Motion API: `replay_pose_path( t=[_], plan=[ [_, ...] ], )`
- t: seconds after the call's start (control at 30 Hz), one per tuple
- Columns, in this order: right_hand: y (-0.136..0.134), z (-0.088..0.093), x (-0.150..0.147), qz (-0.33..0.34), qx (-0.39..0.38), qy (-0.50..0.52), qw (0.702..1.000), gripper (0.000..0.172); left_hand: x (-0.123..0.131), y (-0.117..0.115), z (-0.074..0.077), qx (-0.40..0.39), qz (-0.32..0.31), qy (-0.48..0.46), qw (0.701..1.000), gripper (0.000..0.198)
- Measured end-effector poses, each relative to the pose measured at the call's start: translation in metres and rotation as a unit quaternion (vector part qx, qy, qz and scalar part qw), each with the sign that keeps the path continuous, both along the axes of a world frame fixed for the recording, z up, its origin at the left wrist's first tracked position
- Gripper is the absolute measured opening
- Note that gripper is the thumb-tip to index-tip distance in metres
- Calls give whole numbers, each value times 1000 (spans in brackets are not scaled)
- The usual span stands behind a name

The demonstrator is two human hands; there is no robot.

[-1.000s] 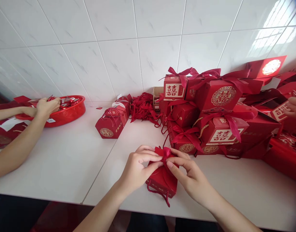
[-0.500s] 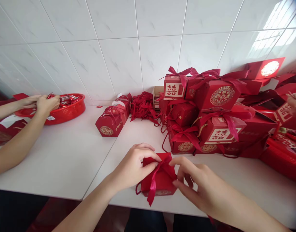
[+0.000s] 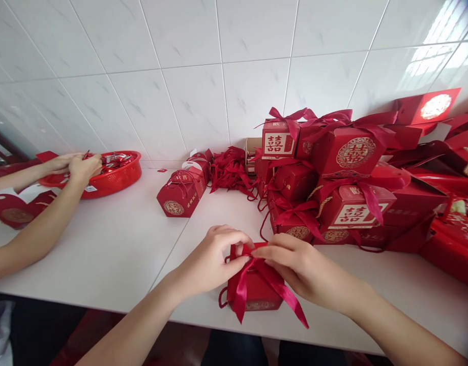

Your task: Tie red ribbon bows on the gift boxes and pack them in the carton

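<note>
both hands, left hand [image 3: 211, 259] and right hand [image 3: 298, 264], fingers pinching the ribbon [image 3: 257, 284] atop the red box [image 3: 255, 292]: bow-tying step, next needs loops drawn snug.

red tray [image 3: 115, 180] tabletop far-left, co-worker's hands [image 3: 76, 163] on it | hexagonal box [image 3: 180, 192] mid-back | loose ribbons [image 3: 230, 170] by wall | stacked boxes [image 3: 333, 178] right | flat cutouts [image 3: 12, 211] left edge

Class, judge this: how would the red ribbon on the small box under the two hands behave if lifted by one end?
The ribbon is probably floppy: its tails drape over the red gift box and trail onto the table. It looks thin and light. Its sheen suggests it may slip between the left hand and right hand.
</note>
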State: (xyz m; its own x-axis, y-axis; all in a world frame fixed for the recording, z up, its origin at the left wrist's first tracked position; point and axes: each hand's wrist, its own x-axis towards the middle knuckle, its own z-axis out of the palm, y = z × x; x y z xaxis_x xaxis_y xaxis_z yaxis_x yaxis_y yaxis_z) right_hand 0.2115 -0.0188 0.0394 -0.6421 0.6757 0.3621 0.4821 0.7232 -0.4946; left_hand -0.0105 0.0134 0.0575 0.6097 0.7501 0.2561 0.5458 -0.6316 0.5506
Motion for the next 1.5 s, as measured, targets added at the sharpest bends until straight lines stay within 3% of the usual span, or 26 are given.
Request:
replay_pose_path(
  t=[0.1, 0.23, 0.47, 0.77, 0.93, 1.1, 1.27, 1.5],
  plan=[
    [-1, 0, 1, 22, 44, -73, 996, 44, -3, 5, 0, -7, -19, 15, 1000, 13],
    [-2, -1, -1, 33, 60, -114, 991, 46, -8, 13, 0, -19, 4, 20, 1000, 9],
    [-2, -6, -3, 29, 4, -117, 993, 80, -12, 14, 7, -91, -8, 26, 995, 4],
    [-2, -5, -4, 59, 9, -126, 990, 64, -15, 19, 1, -141, -119, 61, 981, 4],
    [-1, -9, -1, 80, -17, -99, 992, 65, -14, 23, 3, -151, -142, 21, 978, 17],
    [0, -14, 0, 104, -32, -56, 993, 61, -12, 28, 4, -221, -187, -49, 956, 13],
    [0, -18, 1, 96, -12, -49, 994, 61, -5, 26, -1, -229, -155, -85, 957, 16],
    [2, -17, 1, 103, -41, -42, 993, 63, -7, 27, 2, -179, -142, -11, 974, 23]
  ],
)
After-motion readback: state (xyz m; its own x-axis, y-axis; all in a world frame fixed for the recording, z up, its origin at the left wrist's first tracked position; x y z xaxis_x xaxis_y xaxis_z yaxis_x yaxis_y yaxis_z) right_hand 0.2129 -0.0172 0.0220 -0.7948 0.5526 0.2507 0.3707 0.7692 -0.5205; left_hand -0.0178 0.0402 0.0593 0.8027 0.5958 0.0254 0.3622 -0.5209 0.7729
